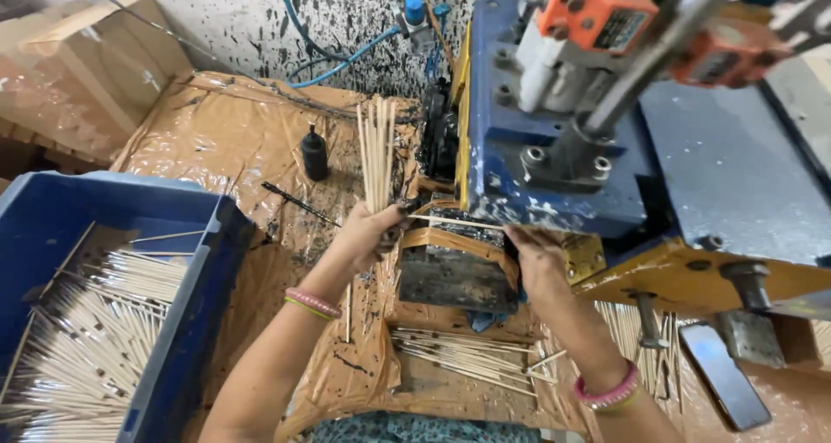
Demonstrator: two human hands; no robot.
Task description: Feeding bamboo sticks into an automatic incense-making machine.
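Observation:
My left hand (370,232) grips a bundle of thin pale wooden sticks (377,148) that stands upright in front of a blue machine (554,105). My right hand (535,254) pinches the end of a single stick (454,222), which lies across the top of a dark tape-wrapped block (454,274) at the machine's front. The two hands are on either side of that block. Both wrists wear pink bangles.
A blue crate (195,313) holding several sticks sits at the left. More loose sticks (463,356) lie on the brown plastic-covered table below the block. A small black bottle (314,153) stands behind. A dark phone (723,374) lies at the right, near the machine's yellow base (692,278).

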